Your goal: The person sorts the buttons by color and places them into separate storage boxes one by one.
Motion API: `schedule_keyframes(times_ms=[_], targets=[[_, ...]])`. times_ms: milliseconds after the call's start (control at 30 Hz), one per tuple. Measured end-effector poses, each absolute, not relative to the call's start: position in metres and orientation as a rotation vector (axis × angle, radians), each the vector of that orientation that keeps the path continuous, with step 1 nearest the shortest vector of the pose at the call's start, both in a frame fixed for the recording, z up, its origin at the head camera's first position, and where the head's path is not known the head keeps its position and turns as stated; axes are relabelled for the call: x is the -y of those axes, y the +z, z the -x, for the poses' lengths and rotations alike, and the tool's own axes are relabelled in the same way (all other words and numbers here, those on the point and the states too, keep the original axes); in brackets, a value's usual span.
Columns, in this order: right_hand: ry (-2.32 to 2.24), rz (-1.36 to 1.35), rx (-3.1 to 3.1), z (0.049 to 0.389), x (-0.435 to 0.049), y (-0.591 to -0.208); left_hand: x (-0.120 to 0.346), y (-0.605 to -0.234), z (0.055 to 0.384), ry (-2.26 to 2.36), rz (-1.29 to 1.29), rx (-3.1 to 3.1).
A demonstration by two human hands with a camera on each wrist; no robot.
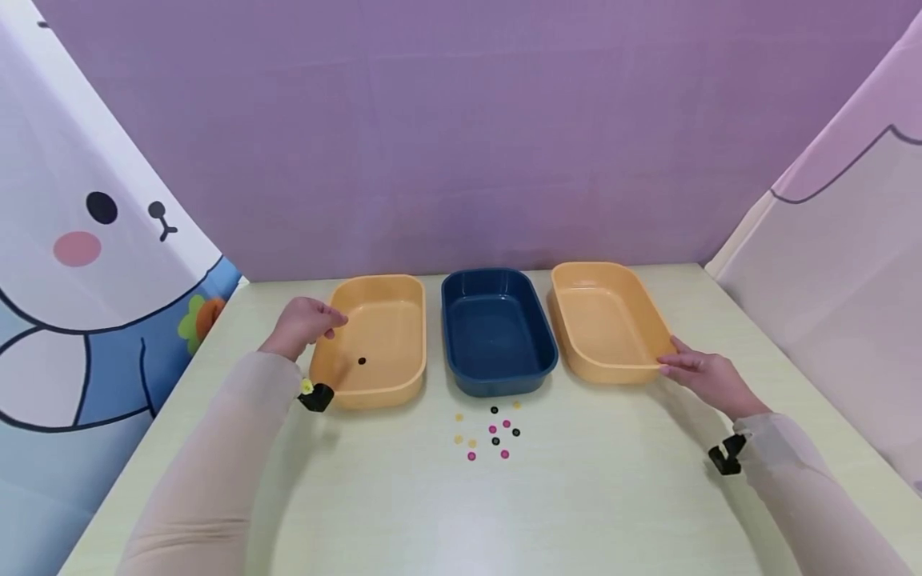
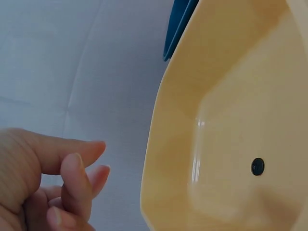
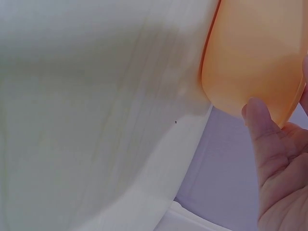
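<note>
Over the left edge of the left yellow tray [image 1: 389, 394] hovers my left hand [image 1: 303, 323], its fingers loosely bent and nothing visible between them. A black button [image 1: 362, 361] lies on that tray's floor, seen also in the left wrist view as a small dark button [image 2: 258, 166]. My right hand [image 1: 704, 378] grips the near right corner of the right yellow tray [image 1: 625, 374], thumb on its near wall and fingers along its side. Loose on the table are several small buttons, among them a pink button [image 1: 471, 456], a black button [image 1: 515, 433] and a yellow button [image 1: 458, 439].
Between the yellow trays stands a dark blue tray [image 1: 497, 386], with the loose buttons in front of it. The pale table [image 1: 403, 496] ends at a purple cloth backdrop [image 1: 461, 144]. Printed cloth panels rise on the left and right.
</note>
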State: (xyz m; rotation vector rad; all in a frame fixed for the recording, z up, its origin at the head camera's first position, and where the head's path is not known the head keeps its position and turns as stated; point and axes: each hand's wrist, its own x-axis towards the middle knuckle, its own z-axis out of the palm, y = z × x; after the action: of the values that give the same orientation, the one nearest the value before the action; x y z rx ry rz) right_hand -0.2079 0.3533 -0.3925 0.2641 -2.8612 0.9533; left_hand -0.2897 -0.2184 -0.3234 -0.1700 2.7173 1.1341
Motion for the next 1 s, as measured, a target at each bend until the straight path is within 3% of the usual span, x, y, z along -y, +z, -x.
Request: schedule_keyframes(times_ms=[233, 1000], targets=[[0.923, -0.276, 2.861, 0.208, -0.354, -0.393, 0.216, -0.323, 0.281, 1.154, 0.13, -2.701], [0.94, -0.262, 2.868, 0.21, -0.355, -0.394, 0.157, -0.321, 0.215, 1.04, -0.362, -2.779]])
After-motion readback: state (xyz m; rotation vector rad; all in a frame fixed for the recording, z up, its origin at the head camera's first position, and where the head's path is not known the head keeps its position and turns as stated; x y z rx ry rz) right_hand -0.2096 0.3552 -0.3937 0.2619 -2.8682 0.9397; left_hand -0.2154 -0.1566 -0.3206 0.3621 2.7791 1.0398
